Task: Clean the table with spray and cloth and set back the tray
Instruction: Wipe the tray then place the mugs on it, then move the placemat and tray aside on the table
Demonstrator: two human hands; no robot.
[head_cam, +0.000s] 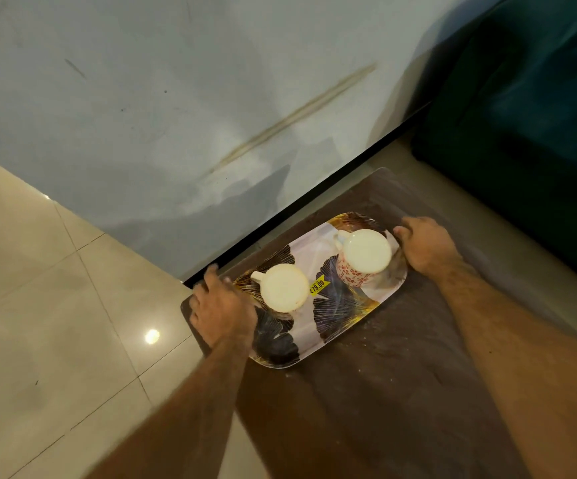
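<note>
A: Where's the tray rn?

B: Rectangular white tray with dark blue and gold leaf print [340,316] sits on the dark brown wooden table [401,392], toward its far end, close to the grey wall [176,115]. Two mugs on it: white mug w/ red flower pattern [363,257] at the right end, plain white mug [284,288] at the left. Yellow price sticker [318,286] between them.

A: Hands?

B: Left hand [223,307] is on the tray's left short edge, fingers curled over the rim, clamped on it. Right hand [425,247] is on the right short edge, fingers curled round that rim, thumb near the red mug. Both forearms reach out from the near side, palms down, roughly symmetrical.

A: Which step, you reckon?

B: Can't say for sure whether it's lifting off or setting back. The table shows pale specks and dust on the near part, and no spray or cloth is in view, so I'd guess the tray is coming off before cleaning.

A: Tips?

B: Keep it level, lift both ends together, go slow. The mugs are loose and can slide or tip. Can't tell if they hold liquid. Clear the table edge before turning; the teal sofa [522,115] is close on the right.
</note>
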